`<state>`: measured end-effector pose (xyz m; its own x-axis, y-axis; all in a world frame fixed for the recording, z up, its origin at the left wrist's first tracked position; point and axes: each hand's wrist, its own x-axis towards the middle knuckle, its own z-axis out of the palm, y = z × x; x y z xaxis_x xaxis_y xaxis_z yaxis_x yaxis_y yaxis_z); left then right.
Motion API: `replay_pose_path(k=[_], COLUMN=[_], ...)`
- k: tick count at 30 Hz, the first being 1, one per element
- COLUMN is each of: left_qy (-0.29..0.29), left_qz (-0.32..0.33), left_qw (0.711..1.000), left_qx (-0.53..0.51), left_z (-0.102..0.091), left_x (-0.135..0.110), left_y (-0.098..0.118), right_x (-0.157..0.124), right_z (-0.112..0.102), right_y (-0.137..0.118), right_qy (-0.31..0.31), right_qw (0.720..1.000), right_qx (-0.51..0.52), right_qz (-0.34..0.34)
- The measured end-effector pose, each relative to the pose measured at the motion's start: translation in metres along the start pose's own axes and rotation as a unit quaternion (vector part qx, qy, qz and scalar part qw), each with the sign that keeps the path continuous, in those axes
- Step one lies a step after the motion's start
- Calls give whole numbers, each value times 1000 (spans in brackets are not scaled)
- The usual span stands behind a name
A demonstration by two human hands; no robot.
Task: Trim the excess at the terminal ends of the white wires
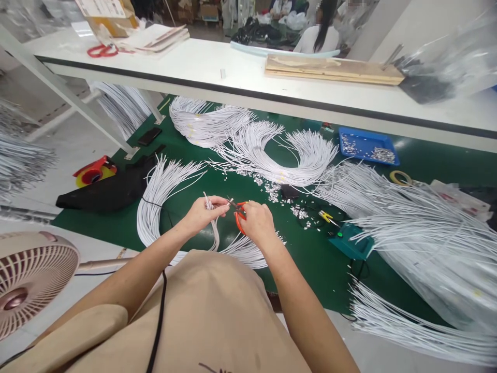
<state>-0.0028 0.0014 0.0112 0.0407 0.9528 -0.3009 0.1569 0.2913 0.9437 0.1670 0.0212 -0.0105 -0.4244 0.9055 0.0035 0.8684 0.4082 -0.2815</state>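
Left hand [202, 213] is pinching white wires [213, 228]; right hand [256, 221], just beside, is gripping orange pliers [239, 213] at their tips.

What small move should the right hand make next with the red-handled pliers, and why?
Probably a gentle squeeze of the red-handled pliers. The right hand holds them with their tip at the end of the white wires, which the left hand pinches and points toward the tool. The tip is small and partly hidden, so whether a wire end sits inside I cannot tell.
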Motion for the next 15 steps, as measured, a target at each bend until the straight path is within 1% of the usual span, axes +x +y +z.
replay_pose_path(k=[3, 6, 11, 13, 15], left_qy=[3, 10, 49, 61, 66], left_qz=[11, 31, 103, 118, 115], left_qw=[999, 996, 978, 973, 974], left_qx=[43, 77, 173, 189, 185], left_z=[1, 3, 5, 6, 7], left_x=[-1, 0, 1, 0, -1], left_y=[2, 0, -4, -4, -4], right_x=[-1, -2, -5, -6, -7], right_z=[-1, -1, 3, 6, 8], right_y=[-1, -2, -4, -5, -6], right_qy=[-10, -15, -8, -4, -1], right_qw=[1000, 1000, 1000, 1000, 999], right_qx=[-9, -11, 0, 12, 27], right_qz=[-1, 4, 9, 18, 29])
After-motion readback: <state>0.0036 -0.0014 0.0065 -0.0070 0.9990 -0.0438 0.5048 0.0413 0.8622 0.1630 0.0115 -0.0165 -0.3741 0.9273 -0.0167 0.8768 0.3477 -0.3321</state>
